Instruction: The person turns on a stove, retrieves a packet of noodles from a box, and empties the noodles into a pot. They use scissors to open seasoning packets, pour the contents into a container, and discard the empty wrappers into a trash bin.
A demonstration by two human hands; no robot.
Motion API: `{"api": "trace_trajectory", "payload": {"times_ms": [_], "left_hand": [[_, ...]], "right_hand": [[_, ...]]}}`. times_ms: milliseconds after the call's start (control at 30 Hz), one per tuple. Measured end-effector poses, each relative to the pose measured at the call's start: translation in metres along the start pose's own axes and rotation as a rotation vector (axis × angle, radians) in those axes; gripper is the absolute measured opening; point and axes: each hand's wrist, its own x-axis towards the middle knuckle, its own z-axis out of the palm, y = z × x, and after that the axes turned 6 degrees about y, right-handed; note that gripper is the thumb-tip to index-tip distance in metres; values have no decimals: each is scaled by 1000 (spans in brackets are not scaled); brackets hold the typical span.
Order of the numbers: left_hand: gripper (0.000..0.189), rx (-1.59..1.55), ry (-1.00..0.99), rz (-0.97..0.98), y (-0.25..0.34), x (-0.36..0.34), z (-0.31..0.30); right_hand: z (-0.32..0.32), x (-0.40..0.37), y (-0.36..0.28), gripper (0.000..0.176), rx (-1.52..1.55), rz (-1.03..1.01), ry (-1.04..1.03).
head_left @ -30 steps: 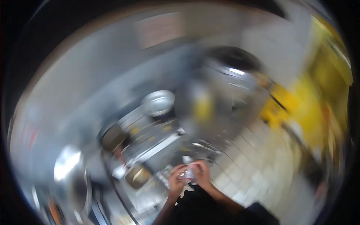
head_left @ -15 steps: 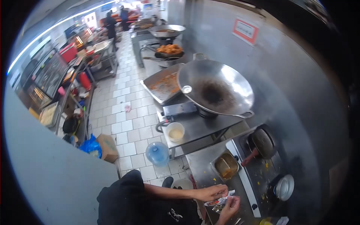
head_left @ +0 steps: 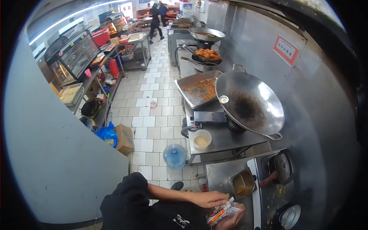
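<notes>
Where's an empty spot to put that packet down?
Bare steel counter left of the sauce tin, just past the packet. Also the shelf between the white bowl and the wok. The stovetop by the small pan is crowded and splattered.

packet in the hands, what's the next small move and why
Probably a short tear at the top corner of the packet. The left hand pinches its upper end while the right hand cups it from below, over the steel counter near the metal container. Whether the packet is already open is too small to tell.
</notes>
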Motion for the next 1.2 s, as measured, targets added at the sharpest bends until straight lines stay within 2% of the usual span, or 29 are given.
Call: {"api": "trace_trajectory", "payload": {"times_ms": [33, 67, 133, 167, 267, 400, 433, 533, 633, 733, 767, 867, 900, 1000, 1033, 1100, 1200], "left_hand": [[27, -125, 36, -187, -4, -6, 0], [26, -127, 87, -159, -4, -8, 4], [24, -129, 186, -99, 9, -7, 14], [22, -100, 201, -28, 21, -5, 14], [23, 5, 123, 157, 26, -2, 14], [27, -32, -59, -88, 55, -1, 4], [28, -20, -24, -10, 53, -2, 8], [25, -109, -145, -60, 52, -4, 3], [29, -98, -171, 182, 31, -11, 1], [30, -294, -121, -73, 47, -24, 3], [29, -283, -114, -29, 53, -24, 4], [29, -376, -131, -182, 64, -29, 2], [21, -230, -94, -68, 54, -31, 4], [27, -54, 84, -314, 45, -37, 10], [38, 41, 43, -380, 51, -35, 9], [39, 116, 49, -421, 58, -30, 13], [38, 110, 41, -456, 59, -23, 13]], "right_hand": [[11, -13, 0, 37, -84, -31, 284], [23, -26, 0, 41, -163, -38, 549], [14, -22, 36, 42, -772, -361, 664], [14, -21, 38, 42, -635, -214, 701], [5, -17, 27, 42, -609, -227, 573], [-8, -14, 10, 42, -627, -259, 370], [-9, -14, 9, 42, -640, -261, 337], [-7, -18, 15, 42, -668, -253, 263], [-3, -30, 27, 41, -651, -235, 248], [1, -39, 35, 41, -625, -229, 258], [1, -42, 38, 41, -617, -226, 264], [2, -48, 45, 41, -595, -224, 274], [4, -48, 47, 41, -587, -227, 277], [6, -51, 49, 41, -553, -240, 293], [6, -51, 51, 41, -548, -239, 302], [5, -50, 53, 35, -544, -170, 337], [9, -42, 44, 36, -740, -468, 226]]}}
